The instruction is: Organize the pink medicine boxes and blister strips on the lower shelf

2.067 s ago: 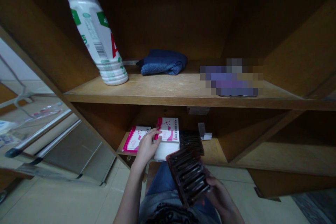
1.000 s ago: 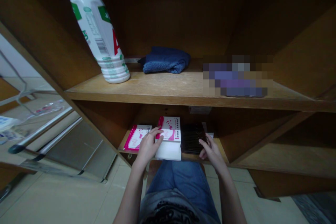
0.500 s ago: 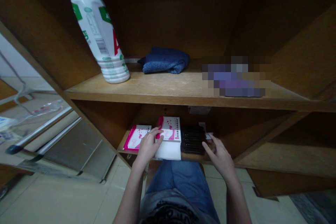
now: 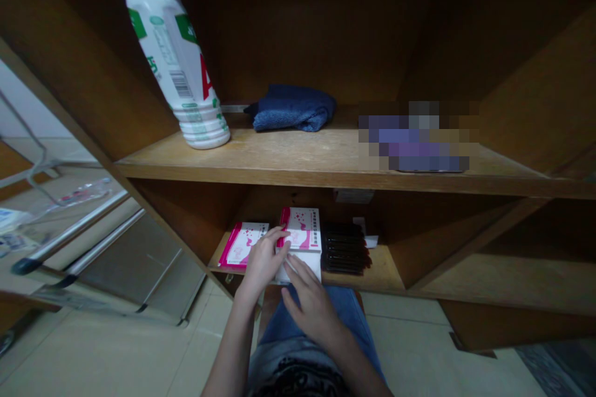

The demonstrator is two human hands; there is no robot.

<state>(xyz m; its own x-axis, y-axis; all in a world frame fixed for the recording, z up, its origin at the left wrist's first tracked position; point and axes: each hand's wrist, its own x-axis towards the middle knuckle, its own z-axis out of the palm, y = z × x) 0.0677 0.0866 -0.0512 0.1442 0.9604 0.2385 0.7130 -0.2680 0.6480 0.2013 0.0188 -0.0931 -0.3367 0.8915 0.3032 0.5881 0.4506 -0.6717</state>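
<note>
- On the lower shelf (image 4: 384, 268), seen from the head, a pink-and-white box (image 4: 302, 227) lies with its plain white part (image 4: 311, 260) jutting toward the person.
- The left hand (image 4: 264, 258) stays at the box's left edge as before, its thumb and forefinger apart on the cover; whether they grip it cannot be told.
- The right hand (image 4: 311, 303), half a second ago beside the dark ribbed trays (image 4: 344, 251), has now come across to the white part, fingers apart and holding nothing; contact is unclear.
- Those trays lie just right of the box; about two seconds ago one was in the right hand.
- A second pink-and-white pack (image 4: 244, 243) lies left of the box, unmoved.
- Dark characters run down the box cover's right side, too small to read surely.
- Above, the white bottle (image 4: 170, 53) bears green patches, a barcode and a large red shape like the letter A; its smaller print is illegible.
</note>
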